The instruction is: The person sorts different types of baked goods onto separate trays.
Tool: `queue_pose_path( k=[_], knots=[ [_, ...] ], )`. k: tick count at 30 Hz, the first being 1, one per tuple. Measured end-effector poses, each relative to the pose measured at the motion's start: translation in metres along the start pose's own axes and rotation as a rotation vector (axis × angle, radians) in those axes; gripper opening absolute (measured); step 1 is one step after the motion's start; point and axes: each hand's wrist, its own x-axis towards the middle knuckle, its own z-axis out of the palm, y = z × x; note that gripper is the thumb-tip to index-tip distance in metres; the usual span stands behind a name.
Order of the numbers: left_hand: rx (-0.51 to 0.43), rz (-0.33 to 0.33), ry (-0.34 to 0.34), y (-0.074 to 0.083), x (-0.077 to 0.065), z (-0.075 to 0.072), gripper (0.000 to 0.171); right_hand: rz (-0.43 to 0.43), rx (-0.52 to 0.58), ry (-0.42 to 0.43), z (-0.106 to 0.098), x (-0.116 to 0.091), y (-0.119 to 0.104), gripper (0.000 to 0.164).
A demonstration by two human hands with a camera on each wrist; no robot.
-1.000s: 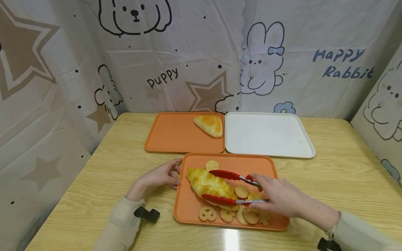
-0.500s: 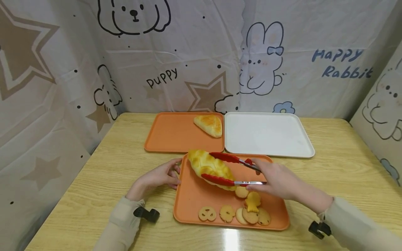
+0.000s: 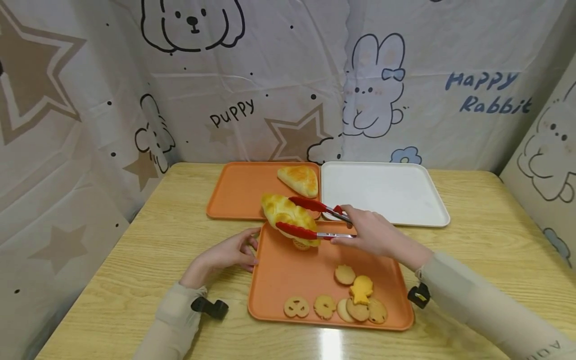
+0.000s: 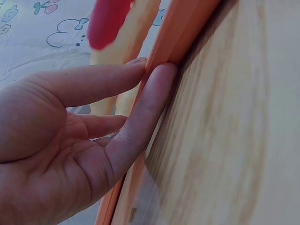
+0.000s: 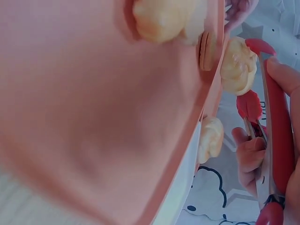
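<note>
My right hand [image 3: 371,233] grips a pair of red-tipped metal tongs [image 3: 299,231]. Between the tongs' red ends is a golden, ridged bread loaf [image 3: 288,212], held above the back left part of the near orange tray [image 3: 292,280] and overlapping the far orange tray [image 3: 243,192]. At the near tray's left rim, my left hand [image 3: 228,252] pinches the edge between thumb and index finger, as the left wrist view shows with the thumb [image 4: 108,82] on the rim. A round cookie [image 3: 300,244] is partly hidden below the loaf.
A triangular pastry [image 3: 299,180] lies on the far orange tray at its right side. A white tray [image 3: 382,192] stands beside it. Several cookies [image 3: 357,310] are grouped at the near tray's front right. A printed curtain [image 3: 288,75] hangs behind the wooden table [image 3: 486,240].
My right hand has lifted the loaf with the tongs and carried it away from me, toward the far orange tray, uncovering cookies. My left hand has stayed at the near tray's rim.
</note>
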Motion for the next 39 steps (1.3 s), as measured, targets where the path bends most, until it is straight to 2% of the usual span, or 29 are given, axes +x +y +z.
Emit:
queue_pose_path(
  k=[4,13,25,32,39],
  knots=[
    [-0.005,0.005,-0.013,0.001,0.001,0.000,0.081,0.003,0.007,0.016,0.005,0.015,0.001,0.070],
    [-0.004,-0.006,0.006,0.002,0.000,0.000,0.081,0.024,0.041,0.020,0.012,0.044,-0.004,0.061],
    [0.002,-0.005,0.008,0.000,0.001,0.000,0.081,0.033,0.021,-0.005,0.017,0.074,-0.012,0.069],
    [0.000,-0.007,0.007,0.001,0.000,0.000,0.081,0.079,0.014,-0.024,0.021,0.094,-0.014,0.084],
    [0.008,-0.006,0.005,0.000,0.000,0.000,0.080,0.113,0.006,-0.052,0.026,0.108,-0.015,0.083]
  ],
)
